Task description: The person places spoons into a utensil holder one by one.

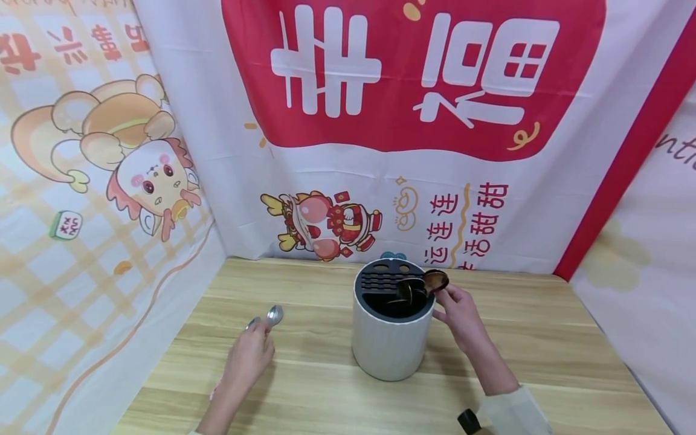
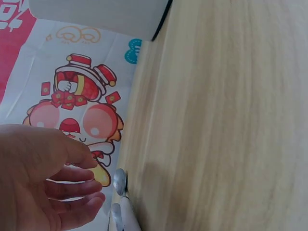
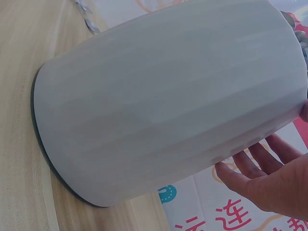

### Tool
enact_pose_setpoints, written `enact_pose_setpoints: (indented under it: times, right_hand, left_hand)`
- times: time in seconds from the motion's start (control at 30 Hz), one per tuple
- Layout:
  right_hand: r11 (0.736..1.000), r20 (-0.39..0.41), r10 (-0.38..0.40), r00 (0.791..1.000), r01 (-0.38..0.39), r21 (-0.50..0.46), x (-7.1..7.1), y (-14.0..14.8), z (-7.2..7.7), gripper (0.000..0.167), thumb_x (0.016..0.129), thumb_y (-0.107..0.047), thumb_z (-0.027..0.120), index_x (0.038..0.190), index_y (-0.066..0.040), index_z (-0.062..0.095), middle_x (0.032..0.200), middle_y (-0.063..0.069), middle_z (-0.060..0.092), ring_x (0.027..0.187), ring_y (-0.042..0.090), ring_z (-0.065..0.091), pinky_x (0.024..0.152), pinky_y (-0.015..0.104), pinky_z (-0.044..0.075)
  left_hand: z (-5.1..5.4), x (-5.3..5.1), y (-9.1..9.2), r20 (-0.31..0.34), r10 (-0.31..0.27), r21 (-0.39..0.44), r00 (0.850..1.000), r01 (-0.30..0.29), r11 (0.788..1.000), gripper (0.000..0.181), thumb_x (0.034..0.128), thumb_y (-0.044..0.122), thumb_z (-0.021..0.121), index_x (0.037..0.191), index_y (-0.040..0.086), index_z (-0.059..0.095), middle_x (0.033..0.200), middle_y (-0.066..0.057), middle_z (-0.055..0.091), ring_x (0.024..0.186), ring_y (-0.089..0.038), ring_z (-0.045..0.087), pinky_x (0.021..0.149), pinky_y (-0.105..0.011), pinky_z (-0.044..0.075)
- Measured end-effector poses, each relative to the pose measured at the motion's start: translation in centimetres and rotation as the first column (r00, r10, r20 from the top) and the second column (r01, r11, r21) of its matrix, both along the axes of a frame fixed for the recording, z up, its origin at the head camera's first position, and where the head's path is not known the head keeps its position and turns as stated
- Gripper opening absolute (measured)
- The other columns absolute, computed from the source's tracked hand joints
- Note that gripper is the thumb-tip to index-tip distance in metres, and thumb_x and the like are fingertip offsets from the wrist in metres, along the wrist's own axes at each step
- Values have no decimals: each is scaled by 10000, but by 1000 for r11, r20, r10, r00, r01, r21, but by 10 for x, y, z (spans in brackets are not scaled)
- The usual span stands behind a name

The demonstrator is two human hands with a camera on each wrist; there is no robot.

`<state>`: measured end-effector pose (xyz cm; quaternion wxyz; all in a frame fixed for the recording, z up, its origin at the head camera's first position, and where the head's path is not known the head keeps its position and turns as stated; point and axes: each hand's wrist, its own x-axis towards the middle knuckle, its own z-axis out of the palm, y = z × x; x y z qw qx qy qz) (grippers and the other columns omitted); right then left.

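Observation:
A white, ribbed utensil holder [image 1: 388, 347] with a dark slotted top stands upright on the table. Several dark utensils stick out of its large opening, among them a spoon [image 1: 436, 280] with a brownish, shiny bowl leaning over the right rim. The fingertips of my right hand [image 3: 276, 180] touch the holder's outer wall near its top. Two metal spoons [image 2: 120, 183] lie on the tabletop to the holder's left. Beside them, my left hand [image 2: 53, 183] has loosely bent fingers and nothing visible in its grasp; in the head view it hides the spoons' handles.
The light wooden table [image 1: 315, 344] meets a printed cloth backdrop [image 1: 348, 175] just behind the holder. Another cloth wall [image 1: 109, 254] runs along the left side. Near my right sleeve, a black-tipped object [image 1: 469, 421] shows at the front edge of view; its kind is unclear.

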<state>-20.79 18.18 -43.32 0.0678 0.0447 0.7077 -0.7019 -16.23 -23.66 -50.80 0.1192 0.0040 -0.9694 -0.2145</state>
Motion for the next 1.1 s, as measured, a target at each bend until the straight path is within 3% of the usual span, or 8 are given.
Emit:
enact_pose_setpoints:
  times: [0.23, 0.4, 0.6, 0.77, 0.93, 1.1]
  right_hand:
    - [1000, -20, -19, 1000, 19, 10, 0, 0, 0, 484, 1053, -376, 444, 1411, -71, 555, 1444, 121, 488, 1213, 168, 559, 1060, 469, 508]
    - [1000, -19, -22, 1000, 22, 15, 0, -1, 0, 489, 1046, -389, 454, 1396, -67, 567, 1428, 124, 501, 1222, 177, 557, 1061, 473, 507]
    - [1000, -8, -14, 1000, 14, 25, 0, -1, 2, 505, 1049, -398, 441, 1422, -75, 544, 1478, 133, 464, 1279, 236, 522, 1066, 475, 500]
    - [999, -13, -19, 1000, 20, 25, 0, -1, 1, 490, 1047, -397, 444, 1397, -77, 568, 1457, 125, 483, 1265, 220, 533, 1065, 481, 502]
    - [1000, -15, -5, 1000, 5, 17, 0, -1, 0, 535, 1048, -411, 437, 1438, -53, 516, 1510, 159, 442, 1362, 303, 468, 1078, 474, 486]
    - [1000, -24, -3, 1000, 3, 16, -1, 0, -1, 547, 1041, -425, 447, 1429, -47, 522, 1504, 159, 451, 1339, 278, 492, 1067, 459, 498]
  left_hand:
    - [-11, -1, -8, 55, 21, -49, 998, -19, 999, 383, 779, -15, 727, 1126, -74, 575, 831, -114, 614, 688, -213, 565, 549, -309, 519]
    - [-17, -3, -11, 62, 28, -85, 998, -23, 996, 447, 782, -1, 747, 1176, -101, 561, 877, -163, 643, 700, -248, 597, 561, -354, 557]
    - [-24, -5, -14, 64, 17, -114, 998, -10, 993, 203, 810, -46, 687, 990, -77, 599, 773, -144, 615, 590, -241, 573, 470, -317, 508]
    - [-23, -7, -14, 132, 9, -87, 991, 3, 996, 52, 816, -56, 652, 837, -40, 607, 723, -115, 592, 564, -212, 544, 451, -282, 472]
    - [-20, -7, -12, 194, -5, -8, 981, 7, 1000, 113, 799, -60, 632, 727, 3, 572, 661, -81, 556, 532, -192, 522, 428, -241, 459]
    - [-20, -8, -10, 170, -24, 22, 985, 20, 1000, 175, 787, -38, 635, 682, 52, 526, 631, -48, 517, 514, -174, 502, 412, -215, 434]
